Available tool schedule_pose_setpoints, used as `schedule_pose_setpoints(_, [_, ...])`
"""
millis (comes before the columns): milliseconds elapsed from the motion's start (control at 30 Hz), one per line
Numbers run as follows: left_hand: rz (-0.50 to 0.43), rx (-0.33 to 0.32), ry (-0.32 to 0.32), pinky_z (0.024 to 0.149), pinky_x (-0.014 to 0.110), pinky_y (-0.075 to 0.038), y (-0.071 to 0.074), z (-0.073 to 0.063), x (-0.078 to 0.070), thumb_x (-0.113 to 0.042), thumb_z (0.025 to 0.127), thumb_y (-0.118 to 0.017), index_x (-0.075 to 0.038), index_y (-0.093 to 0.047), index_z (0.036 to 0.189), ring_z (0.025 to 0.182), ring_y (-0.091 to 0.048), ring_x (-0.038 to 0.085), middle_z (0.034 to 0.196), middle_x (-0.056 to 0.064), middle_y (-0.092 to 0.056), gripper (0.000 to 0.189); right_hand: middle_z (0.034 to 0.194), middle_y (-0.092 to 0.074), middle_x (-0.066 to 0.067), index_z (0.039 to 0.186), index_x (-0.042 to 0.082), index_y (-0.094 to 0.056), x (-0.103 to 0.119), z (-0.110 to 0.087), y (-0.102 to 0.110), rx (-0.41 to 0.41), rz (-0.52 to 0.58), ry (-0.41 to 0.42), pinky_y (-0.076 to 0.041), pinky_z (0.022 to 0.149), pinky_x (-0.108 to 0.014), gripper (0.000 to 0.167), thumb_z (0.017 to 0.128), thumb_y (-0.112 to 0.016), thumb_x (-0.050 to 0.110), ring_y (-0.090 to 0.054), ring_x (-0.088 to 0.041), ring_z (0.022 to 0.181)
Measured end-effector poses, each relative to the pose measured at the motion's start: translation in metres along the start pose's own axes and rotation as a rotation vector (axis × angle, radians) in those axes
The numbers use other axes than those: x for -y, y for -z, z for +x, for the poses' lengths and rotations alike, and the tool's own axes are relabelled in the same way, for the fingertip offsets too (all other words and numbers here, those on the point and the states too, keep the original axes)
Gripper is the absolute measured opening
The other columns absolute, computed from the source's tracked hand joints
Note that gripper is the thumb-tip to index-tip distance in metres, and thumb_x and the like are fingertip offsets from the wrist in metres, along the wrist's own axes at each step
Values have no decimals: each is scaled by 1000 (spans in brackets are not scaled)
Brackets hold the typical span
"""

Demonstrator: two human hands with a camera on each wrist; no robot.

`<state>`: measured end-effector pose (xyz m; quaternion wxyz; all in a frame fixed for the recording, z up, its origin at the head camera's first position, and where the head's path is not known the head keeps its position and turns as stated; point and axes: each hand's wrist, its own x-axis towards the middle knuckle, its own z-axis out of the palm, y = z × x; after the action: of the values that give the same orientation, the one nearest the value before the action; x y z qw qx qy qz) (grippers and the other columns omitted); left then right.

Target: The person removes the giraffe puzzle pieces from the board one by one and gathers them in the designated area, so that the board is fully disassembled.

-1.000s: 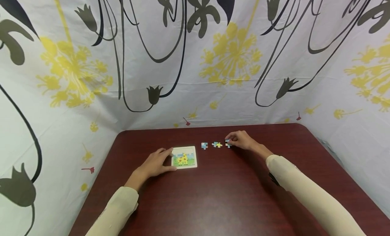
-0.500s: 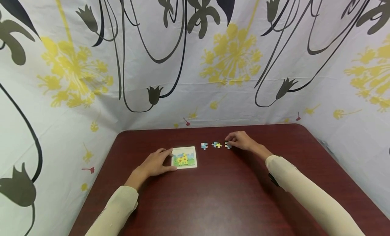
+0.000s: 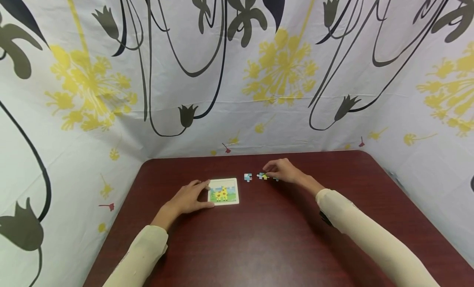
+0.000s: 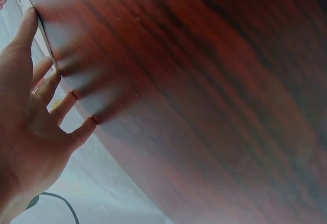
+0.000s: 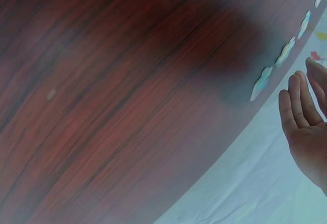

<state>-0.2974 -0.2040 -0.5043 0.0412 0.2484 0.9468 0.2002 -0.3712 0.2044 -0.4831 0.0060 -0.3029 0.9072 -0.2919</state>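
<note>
A giraffe puzzle in a white frame (image 3: pixel 223 203) lies on the table. My left hand (image 3: pixel 188 197) spans its left side, thumb at the near corner and a finger at the far corner. In the left wrist view, the left hand's spread fingers (image 4: pixel 84 132) reach down to the tabletop. My right hand (image 3: pixel 286 171) hovers over the loose pieces, its fingertips by the middle piece (image 3: pixel 262 176), which is blue and yellow. The right piece (image 3: pixel 275 179) is mostly behind that hand in the head view. The right wrist view shows the right hand (image 5: pixel 309 127) apart from all the pieces, fingers fairly straight.
A blue and white puzzle piece (image 3: pixel 247 177) lies between the frame and the middle piece. The dark red wooden table (image 3: pixel 252 246) has rounded far corners. A white cloth (image 3: pixel 237 89) with flower prints hangs behind it and at both sides.
My right hand has let go of the right piece and moved left to above the middle piece. My left hand has stayed at the frame.
</note>
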Motion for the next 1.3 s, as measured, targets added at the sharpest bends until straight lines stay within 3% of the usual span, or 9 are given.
schedule_pose_setpoints(867, [13,8,39,110,58,-42,-2,2,1,-62,88,-76,-17,-42,160,145,-43,32,145,1,-57,92,103,-77,-7,113,2,-77,63,43,-55,67,46,148,-59,81,-25,22,94,-79,12,-74,-15,91])
schedule_pose_setpoints(1300, [-1,18,52,111,58,-41,-2,2,-1,-61,89,-75,-17,-43,159,145,-43,33,144,0,-57,89,105,-76,-10,116,0,-77,93,62,-82,80,61,247,-58,81,-28,22,96,-76,9,-72,-18,92])
